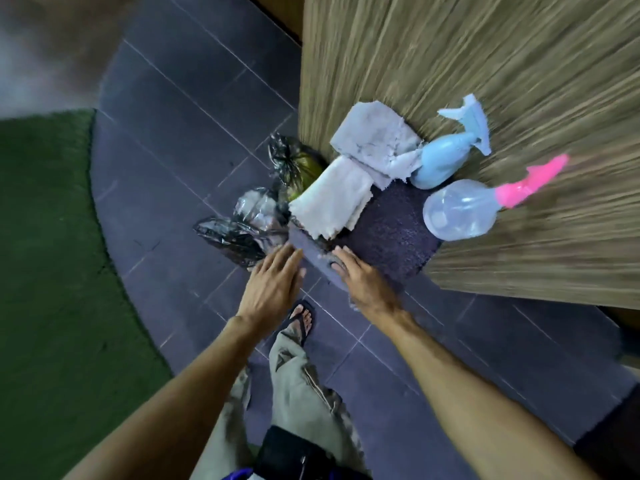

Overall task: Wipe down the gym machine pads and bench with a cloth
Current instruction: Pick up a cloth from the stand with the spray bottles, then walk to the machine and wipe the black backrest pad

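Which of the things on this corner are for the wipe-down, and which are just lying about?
For the job:
dark cloth, under the right hand
white cloth
grey cloth
blue sprayer
pink sprayer

Lying about:
plastic bags on the floor beside the wooden top
green mat

The left hand holds nothing.

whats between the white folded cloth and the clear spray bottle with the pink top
In the head view, only the dark purple cloth spread on the wooden counter lies between the white cloth and the clear bottle.
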The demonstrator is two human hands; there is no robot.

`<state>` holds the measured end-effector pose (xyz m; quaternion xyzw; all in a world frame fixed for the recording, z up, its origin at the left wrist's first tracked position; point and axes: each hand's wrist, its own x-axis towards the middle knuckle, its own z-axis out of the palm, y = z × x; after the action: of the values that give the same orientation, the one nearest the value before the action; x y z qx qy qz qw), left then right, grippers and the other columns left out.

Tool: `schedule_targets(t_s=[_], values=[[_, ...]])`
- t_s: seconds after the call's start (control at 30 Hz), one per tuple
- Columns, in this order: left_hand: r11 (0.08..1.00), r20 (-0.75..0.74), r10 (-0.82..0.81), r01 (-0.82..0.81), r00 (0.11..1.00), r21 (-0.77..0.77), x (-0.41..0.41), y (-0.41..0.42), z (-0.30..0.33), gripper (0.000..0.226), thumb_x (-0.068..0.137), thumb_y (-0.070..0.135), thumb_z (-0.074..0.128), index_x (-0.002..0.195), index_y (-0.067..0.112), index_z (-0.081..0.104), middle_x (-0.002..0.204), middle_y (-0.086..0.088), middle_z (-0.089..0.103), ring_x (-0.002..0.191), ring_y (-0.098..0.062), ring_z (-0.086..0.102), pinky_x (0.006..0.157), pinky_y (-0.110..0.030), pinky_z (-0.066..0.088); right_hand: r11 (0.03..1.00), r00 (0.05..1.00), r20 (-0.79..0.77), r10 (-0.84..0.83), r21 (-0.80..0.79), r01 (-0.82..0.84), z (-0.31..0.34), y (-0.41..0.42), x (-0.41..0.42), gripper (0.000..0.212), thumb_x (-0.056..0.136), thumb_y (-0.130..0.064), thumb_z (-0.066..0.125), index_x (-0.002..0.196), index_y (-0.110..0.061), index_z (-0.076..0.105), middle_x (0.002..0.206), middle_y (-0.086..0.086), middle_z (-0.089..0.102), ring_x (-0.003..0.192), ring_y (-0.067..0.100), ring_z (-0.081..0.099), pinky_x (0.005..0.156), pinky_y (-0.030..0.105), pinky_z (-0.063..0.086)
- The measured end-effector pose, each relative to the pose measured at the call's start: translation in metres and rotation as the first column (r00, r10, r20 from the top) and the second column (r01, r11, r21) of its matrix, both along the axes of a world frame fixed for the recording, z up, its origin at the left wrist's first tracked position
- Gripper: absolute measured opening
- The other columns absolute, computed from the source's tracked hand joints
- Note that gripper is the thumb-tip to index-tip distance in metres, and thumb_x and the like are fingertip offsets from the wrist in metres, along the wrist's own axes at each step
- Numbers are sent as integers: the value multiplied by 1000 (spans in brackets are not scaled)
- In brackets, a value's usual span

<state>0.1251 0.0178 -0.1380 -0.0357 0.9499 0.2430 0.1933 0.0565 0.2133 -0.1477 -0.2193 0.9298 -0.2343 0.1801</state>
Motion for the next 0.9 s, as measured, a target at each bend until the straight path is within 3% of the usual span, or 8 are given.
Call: schedule_targets(t_s=[0.07, 0.17, 0.27, 0.33, 0.47, 0.6, 0.8, 0.9], values=[[997, 94, 70, -72, 993, 16, 42, -14, 9, 72, 94, 57, 10, 146, 18, 40, 155, -8, 39, 144, -27, 36, 113, -43, 37, 997, 982, 186, 42, 61, -54, 13, -25, 23, 45, 102, -29, 48, 142, -9, 48, 147, 17, 50, 129, 33, 54, 92, 45, 52], [968, 229, 235, -248, 945, 32, 109, -40, 22, 83, 87, 66, 1, 145, 20, 39, 152, -4, 41, 141, -26, 39, 111, -41, 38, 974, 949, 268, 164, 111, -200, 31, -73, 62, 45, 104, -32, 43, 144, -10, 45, 145, 15, 51, 130, 32, 53, 97, 42, 46], [879, 331, 439, -476, 835, 33, 180, -76, 29, 60, 99, 51, 24, 146, 17, 37, 150, -8, 43, 135, -32, 43, 108, -44, 41, 926, 901, 309, 305, 123, -356, 49, -131, 104, 36, 104, -34, 41, 131, -15, 54, 127, 10, 64, 116, 34, 59, 85, 40, 44], [808, 341, 545, -588, 766, 29, 235, -103, 28, 52, 101, 44, 32, 144, 15, 39, 146, -12, 47, 132, -34, 46, 107, -46, 41, 872, 846, 338, 413, 120, -474, 58, -171, 137, 34, 104, -36, 40, 127, -17, 56, 124, 8, 65, 114, 33, 59, 86, 41, 43], [583, 294, 763, -809, 576, 74, 353, -154, 31, 51, 101, 41, 37, 141, 10, 44, 140, -18, 53, 130, -34, 50, 109, -44, 39, 742, 726, 326, 606, 98, -663, 67, -254, 220, 33, 104, -38, 40, 117, -14, 58, 113, 16, 70, 107, 38, 62, 81, 42, 44], [309, 248, 913, -945, 325, 105, 465, -192, 43, 49, 100, 41, 37, 133, 8, 51, 131, -19, 60, 124, -34, 54, 107, -39, 41, 596, 581, 311, 752, 54, -801, 79, -345, 319, 35, 103, -43, 40, 120, -19, 59, 112, 13, 72, 107, 34, 64, 81, 40, 48], [-79, 204, 977, -992, -59, 94, 610, -232, 51, 39, 101, 38, 38, 122, 11, 55, 121, -18, 63, 116, -35, 57, 100, -41, 45, 270, 256, 310, 916, -4, -963, 93, -464, 473, 37, 104, -43, 35, 126, -22, 57, 110, 10, 72, 100, 32, 65, 81, 45, 51], [-234, 196, 958, -967, -211, 99, 670, -251, 48, 40, 100, 40, 37, 123, 12, 55, 123, -16, 62, 117, -34, 57, 100, -43, 45, 144, 128, 327, 936, -24, -989, 99, -513, 546, 34, 104, -39, 38, 125, -23, 60, 106, 8, 73, 94, 27, 66, 79, 41, 50]])
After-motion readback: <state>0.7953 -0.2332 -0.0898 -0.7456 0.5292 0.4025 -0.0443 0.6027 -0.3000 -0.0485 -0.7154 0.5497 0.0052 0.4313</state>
